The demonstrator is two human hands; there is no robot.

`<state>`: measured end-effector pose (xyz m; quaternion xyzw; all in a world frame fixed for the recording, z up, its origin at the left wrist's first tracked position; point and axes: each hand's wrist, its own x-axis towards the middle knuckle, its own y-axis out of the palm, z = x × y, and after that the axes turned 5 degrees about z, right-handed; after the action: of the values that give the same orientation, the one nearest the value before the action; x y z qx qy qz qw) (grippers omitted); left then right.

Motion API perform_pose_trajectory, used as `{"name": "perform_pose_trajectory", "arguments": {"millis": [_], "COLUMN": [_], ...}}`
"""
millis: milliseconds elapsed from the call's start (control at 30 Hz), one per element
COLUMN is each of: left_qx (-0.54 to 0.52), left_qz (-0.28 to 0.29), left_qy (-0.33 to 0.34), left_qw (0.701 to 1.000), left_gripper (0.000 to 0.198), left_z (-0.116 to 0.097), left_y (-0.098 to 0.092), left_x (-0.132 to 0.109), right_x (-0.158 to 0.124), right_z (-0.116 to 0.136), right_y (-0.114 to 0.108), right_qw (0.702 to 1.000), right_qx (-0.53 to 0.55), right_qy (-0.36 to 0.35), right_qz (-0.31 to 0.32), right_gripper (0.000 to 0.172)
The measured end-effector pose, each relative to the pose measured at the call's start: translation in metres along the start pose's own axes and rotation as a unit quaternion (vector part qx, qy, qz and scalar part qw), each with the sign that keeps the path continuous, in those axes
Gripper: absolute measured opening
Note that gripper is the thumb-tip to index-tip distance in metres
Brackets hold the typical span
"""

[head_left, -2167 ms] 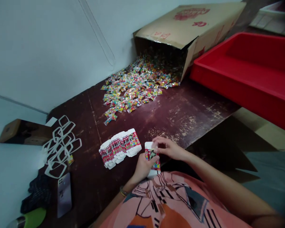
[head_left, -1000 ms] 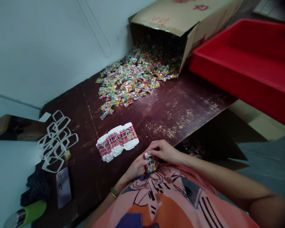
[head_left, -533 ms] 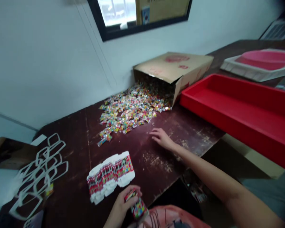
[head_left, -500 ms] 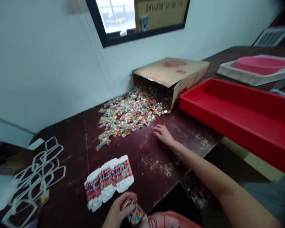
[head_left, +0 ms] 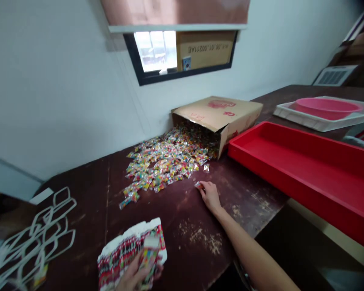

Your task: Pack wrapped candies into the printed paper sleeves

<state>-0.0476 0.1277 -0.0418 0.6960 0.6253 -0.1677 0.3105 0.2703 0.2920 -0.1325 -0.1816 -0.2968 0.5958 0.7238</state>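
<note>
Both hands had moved since the earlier frame: the left hand [head_left: 137, 271] had brought its small box [head_left: 149, 255] across the row of flat boxes [head_left: 117, 251], and the right hand [head_left: 210, 195] now had a candy packet [head_left: 197, 185] at its fingertips. Blur softened the small box, which hid part of the row; the bottom edge cut off the left wrist. The left thumb and fingers were closed around the box. The right thumb and forefinger pinched the packet, partly covering it, near the candy pile [head_left: 162, 163].
</note>
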Motion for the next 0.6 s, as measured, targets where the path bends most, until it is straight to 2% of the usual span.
{"name": "perform_pose_trajectory", "arguments": {"millis": [67,133,200,267,333,433,533,600], "left_qx": [0.026,0.051,0.037,0.031,0.045,0.095,0.14,0.138], "left_qz": [0.032,0.108,0.16,0.169,0.186,0.222,0.234,0.231], "left_qy": [0.008,-0.015,-0.019,-0.014,-0.007,0.007,0.012,0.01], "left_qw": [0.999,0.993,0.986,0.985,0.982,0.97,0.962,0.963], "left_gripper": [0.06,0.058,0.051,0.051,0.053,0.051,0.05,0.052], "left_z": [0.01,0.017,0.022,0.026,0.031,0.037,0.04,0.04], "left_y": [0.017,0.034,0.048,0.057,0.061,0.064,0.061,0.058], "left_x": [0.011,0.024,0.036,0.041,0.041,0.034,0.028,0.025], "right_x": [-0.038,-0.071,-0.096,-0.111,-0.116,-0.111,-0.107,-0.111], "right_z": [0.01,0.024,0.041,0.061,0.08,0.098,0.107,0.11], "right_y": [0.008,0.005,-0.006,-0.024,-0.044,-0.063,-0.063,-0.053], "right_qw": [0.999,0.995,0.978,0.943,0.918,0.923,0.899,0.902], "right_qx": [0.041,0.082,0.16,0.252,0.288,0.205,0.14,0.125], "right_qy": [0.01,0.013,0.014,0.019,0.013,-0.041,-0.133,-0.164], "right_qz": [0.017,0.052,0.129,0.217,0.27,0.322,0.394,0.38], "right_gripper": [0.028,0.034,0.037,0.036,0.032,0.016,0.009,0.011]}}
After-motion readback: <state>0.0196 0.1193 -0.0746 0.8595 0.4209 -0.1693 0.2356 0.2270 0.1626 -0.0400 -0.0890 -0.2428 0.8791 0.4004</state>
